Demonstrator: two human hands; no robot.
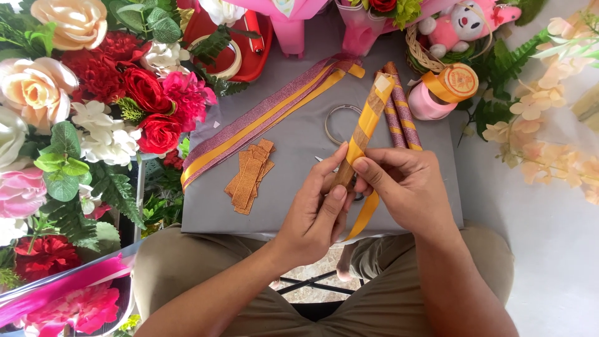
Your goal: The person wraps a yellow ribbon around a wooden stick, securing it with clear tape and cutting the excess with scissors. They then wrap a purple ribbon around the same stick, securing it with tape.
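View from above, read left to right with the wrapped stick (368, 122) as landmark. Far to its left, a bank of artificial flowers (93, 93) crowds the edge of the grey desk (293, 206); nearer, long yellow and purple ribbon lengths (262, 122) lie slantwise, and a small stack of copper glitter strips (249, 178) rests below them. The left hand (315, 215) grips the stick's lower end, fingers (337, 193) curled and pressed around it. The stick stands tilted over the desk's middle, partly wound with yellow ribbon (365, 215), whose free tail hangs down between the hands. The right hand (405, 187) pinches ribbon against stick with thumb and forefinger. The stick appears light and rigid, the satin thin, limp and probably slippery; hold is best taken at the wound section. Just right of the stick lie two finished sticks (402, 115); further right, ribbon spools (440, 90). A metal ring (340, 122) lies behind the stick.
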